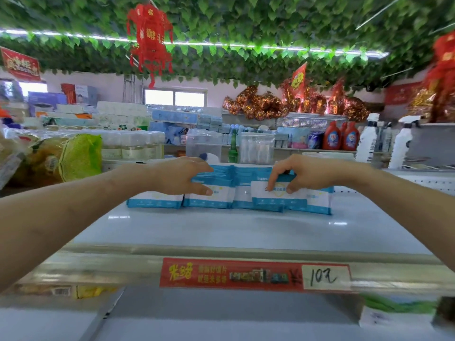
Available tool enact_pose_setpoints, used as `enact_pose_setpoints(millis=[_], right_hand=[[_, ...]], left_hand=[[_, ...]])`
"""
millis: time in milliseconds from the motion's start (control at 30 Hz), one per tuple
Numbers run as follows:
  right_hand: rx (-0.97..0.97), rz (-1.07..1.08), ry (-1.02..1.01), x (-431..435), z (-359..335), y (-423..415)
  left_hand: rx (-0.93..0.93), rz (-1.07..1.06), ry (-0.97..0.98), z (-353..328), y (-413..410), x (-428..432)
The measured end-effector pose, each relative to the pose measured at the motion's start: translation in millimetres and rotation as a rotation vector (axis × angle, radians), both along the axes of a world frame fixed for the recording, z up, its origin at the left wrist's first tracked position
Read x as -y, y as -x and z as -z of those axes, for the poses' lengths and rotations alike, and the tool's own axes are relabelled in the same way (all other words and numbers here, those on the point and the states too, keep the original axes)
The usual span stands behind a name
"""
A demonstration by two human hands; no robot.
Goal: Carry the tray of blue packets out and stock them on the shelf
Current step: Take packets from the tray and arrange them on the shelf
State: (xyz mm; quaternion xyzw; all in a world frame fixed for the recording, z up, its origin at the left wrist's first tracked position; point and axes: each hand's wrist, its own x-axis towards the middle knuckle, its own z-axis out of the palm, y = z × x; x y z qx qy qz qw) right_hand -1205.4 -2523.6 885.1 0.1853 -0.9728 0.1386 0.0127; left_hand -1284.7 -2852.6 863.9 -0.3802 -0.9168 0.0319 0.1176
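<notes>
The left hand (182,175) has its grip closed round a bunch of blue-and-white plastic packets (155,201), with the fingers over their tops and the thumb pressed on a front face. The right hand (300,173) pinches one front packet (273,200) between thumb and forefinger, its other fingers curled above. The packets stand on edge in a row towards the back of the flat pale grey shelf (221,230). Five front faces show side by side. More stand behind, packed too tightly to count. One red price strip (231,274) sits on the shelf's front edge.

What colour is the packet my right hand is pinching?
The packet is white with blue edges, clearest in the head view.
</notes>
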Motion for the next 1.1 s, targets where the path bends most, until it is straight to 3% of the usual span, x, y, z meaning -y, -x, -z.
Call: enact_pose_setpoints(millis=[233, 767, 1000, 1100], right_hand=[[-0.013, 0.174, 0.005, -67.4, 16.4, -13.9], [-0.157, 0.081, -0.084, -92.6, 41.1, 3.7], [-0.202, 0.089, -0.052, -98.4, 44.8, 1.5], [-0.237, 0.129, 0.067, -102.0, 37.1, -5.7]], left_hand=[[-0.046, 0.061, 0.023, -4.0, 2.0, -47.0], [-0.028, -0.017, 0.039, 0.8, 8.7, -49.0], [-0.002, -0.043, 0.001, 1.1, 11.5, -40.8], [-0.014, -0.026, -0.011, -1.1, 9.9, -39.5]])
